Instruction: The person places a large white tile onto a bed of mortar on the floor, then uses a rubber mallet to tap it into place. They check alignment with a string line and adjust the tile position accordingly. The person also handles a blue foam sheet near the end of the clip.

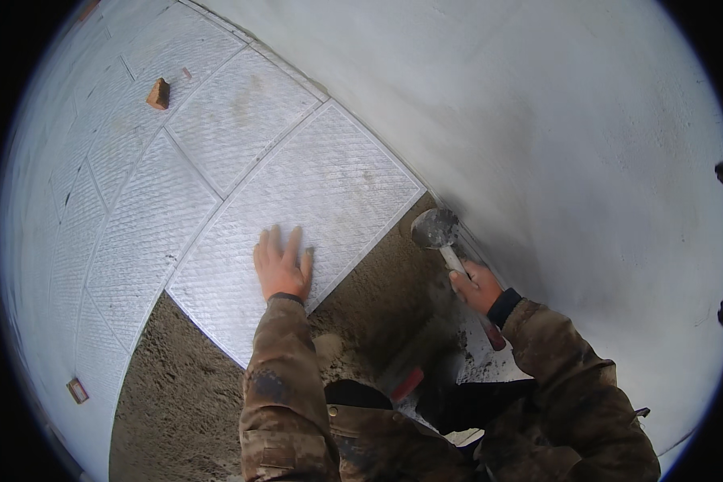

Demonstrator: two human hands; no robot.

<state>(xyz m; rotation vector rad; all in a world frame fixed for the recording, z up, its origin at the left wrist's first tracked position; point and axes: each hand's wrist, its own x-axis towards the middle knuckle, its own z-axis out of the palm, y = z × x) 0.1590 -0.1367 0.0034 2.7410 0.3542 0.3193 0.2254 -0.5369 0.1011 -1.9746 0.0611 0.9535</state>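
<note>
My left hand (282, 265) rests with fingers spread on a pale, ribbed square paving tile (329, 177). In my right hand (475, 287) is a mallet (435, 229), gripped by its handle. Its rounded head is grey and smeared, and the handle is pale with a red end. The mallet's head is just off the tile's right corner, over the strip of mortar bed (386, 273) along the wall. The tile's near edges border this brown, grainy bed.
More laid tiles (149, 233) spread to the left and far side. A broken brick piece (159, 94) lies on them, and a small red-edged packet (77, 391) sits lower left. A smooth grey wall (570, 145) rises at right. Close to my body is a tool's red handle (407, 386).
</note>
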